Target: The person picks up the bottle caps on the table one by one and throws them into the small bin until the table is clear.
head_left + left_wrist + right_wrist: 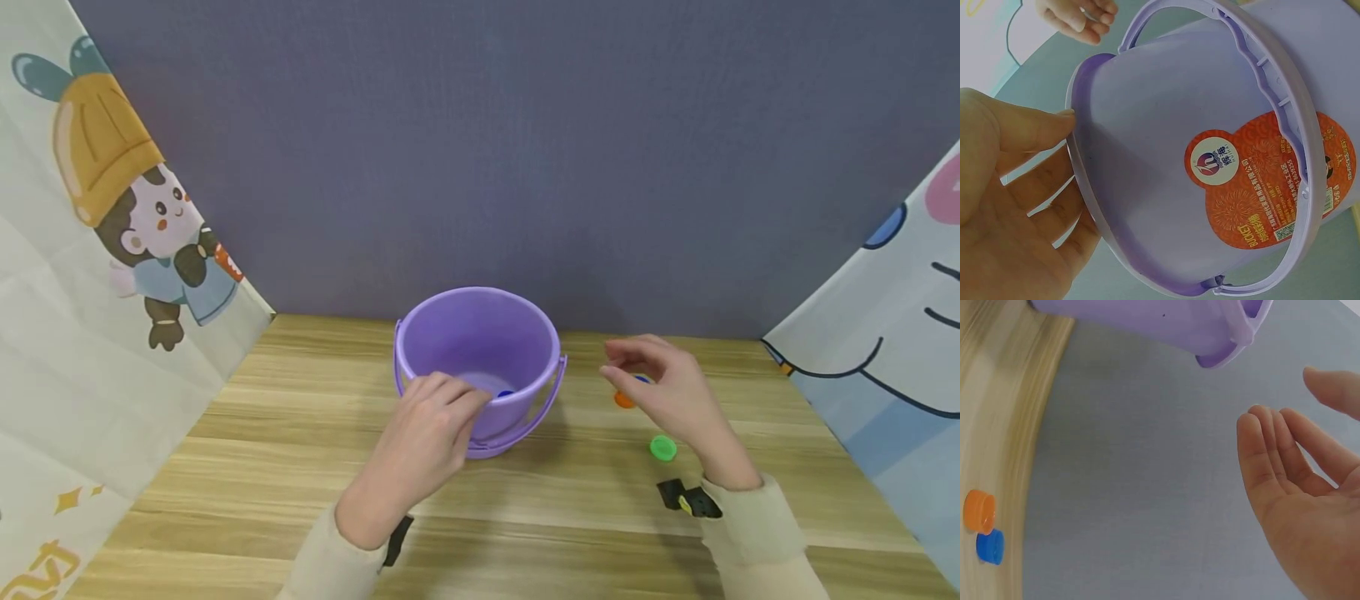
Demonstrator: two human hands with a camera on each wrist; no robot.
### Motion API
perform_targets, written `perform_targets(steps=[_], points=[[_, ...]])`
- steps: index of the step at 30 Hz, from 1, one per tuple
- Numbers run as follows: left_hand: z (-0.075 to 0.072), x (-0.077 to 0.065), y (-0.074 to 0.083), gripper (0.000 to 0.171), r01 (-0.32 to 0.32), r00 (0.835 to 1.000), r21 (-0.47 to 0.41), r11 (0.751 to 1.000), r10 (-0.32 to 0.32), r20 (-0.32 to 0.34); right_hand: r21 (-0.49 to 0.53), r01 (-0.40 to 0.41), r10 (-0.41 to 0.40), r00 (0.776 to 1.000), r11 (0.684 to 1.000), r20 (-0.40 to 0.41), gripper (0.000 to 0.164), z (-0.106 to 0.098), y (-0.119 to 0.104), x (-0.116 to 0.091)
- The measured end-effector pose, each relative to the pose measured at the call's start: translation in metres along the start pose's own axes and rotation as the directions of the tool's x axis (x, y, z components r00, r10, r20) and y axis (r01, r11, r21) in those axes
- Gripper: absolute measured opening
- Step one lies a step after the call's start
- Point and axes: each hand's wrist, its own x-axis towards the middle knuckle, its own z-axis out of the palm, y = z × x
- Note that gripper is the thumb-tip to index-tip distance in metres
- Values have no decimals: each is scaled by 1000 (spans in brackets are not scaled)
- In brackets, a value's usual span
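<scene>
A purple bucket stands upright on the wooden table, its handle hanging down at the front. My left hand grips the near rim, thumb outside and fingers reaching over the edge in the left wrist view. Part of a blue piece shows inside the bucket behind that rim. To the right of the bucket my right hand hovers over the table with nothing in it, thumb apart from the fingers. Beneath it lie an orange bottle cap and a blue bottle cap, partly hidden by this hand in the head view.
A green cap lies on the table near the right wrist. A grey-blue panel rises behind the bucket at the table's back edge. Printed cloths with cartoon figures hang at the left and right.
</scene>
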Motion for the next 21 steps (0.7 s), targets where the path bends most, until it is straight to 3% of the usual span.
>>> perform_targets(steps=[14, 21], points=[[3, 2, 1, 20, -6, 1000, 6, 1000, 6, -1, -42, -48, 50, 998, 998, 35, 30, -12, 25, -9], [12, 14, 1, 22, 14, 1000, 17, 1000, -14, -14, -66, -71, 75, 995, 995, 69, 30, -26, 44, 2]])
